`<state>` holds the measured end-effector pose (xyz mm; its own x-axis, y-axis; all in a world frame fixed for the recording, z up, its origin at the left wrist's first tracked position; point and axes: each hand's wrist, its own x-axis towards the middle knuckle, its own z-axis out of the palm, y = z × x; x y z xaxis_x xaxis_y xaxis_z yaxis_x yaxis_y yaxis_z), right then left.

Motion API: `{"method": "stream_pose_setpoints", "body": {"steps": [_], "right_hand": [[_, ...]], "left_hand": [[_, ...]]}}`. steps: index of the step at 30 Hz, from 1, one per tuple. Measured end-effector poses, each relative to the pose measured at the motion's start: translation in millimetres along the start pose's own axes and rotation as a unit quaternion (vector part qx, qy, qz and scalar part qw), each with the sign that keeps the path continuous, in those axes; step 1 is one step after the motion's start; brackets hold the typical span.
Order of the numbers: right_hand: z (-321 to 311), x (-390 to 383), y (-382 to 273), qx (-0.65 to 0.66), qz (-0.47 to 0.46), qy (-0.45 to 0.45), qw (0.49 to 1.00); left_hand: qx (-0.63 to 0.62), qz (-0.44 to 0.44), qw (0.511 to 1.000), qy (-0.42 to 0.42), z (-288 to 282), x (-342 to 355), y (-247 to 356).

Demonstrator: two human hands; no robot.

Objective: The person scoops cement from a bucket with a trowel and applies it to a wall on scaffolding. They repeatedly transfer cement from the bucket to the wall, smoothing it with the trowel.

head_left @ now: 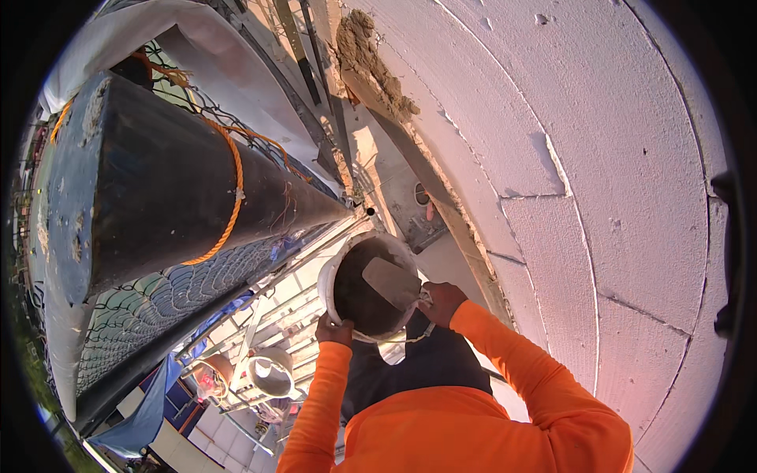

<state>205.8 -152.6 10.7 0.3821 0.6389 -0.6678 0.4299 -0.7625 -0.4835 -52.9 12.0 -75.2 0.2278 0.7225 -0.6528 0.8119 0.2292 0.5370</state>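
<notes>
White bucket and flat trowel, one in each hand.

Bucket: round, open-topped, before the person's torso, beside the pale block wall; interior dark, fill level unclear. Left hand at the near-left rim, fingers closed over the edge. Probably stiff-walled, and heavy if loaded; best taken by opposite sides of the rim, as a one-sided hold may let it tip. Trowel: broad blade over the bucket's mouth; right hand at its handle end, fingers curled round it, grip partly hidden. Likely light, rigid, possibly slippery if wet; hold by the handle, clear of the blade.
</notes>
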Motion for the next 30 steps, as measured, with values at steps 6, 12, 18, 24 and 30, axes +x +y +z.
{"method": "stream_pose_setpoints", "body": {"steps": [6,12,18,24,30], "right_hand": [[142.8,0.7,5.0,0.000,-0.051,0.144,0.988],[206.7,-39.3,32.8,-0.105,-0.083,-0.117,0.984],[264.9,-65.6,43.2,-0.064,-0.082,0.042,0.994],[298.5,-12.0,26.0,0.019,-0.134,0.169,0.976],[318.8,40.2,-14.7,0.083,-0.237,0.038,0.967]], "left_hand": [[-0.013,0.040,0.997,-0.063,-0.4,36.4,-53.7],[0.129,0.040,0.986,-0.103,3.8,74.2,-97.9],[0.198,0.019,0.974,-0.111,21.1,98.8,-156.8],[0.256,0.008,0.961,-0.106,22.4,155.1,-240.9],[0.002,-0.155,0.979,-0.133,-25.2,165.7,-318.5]]}}
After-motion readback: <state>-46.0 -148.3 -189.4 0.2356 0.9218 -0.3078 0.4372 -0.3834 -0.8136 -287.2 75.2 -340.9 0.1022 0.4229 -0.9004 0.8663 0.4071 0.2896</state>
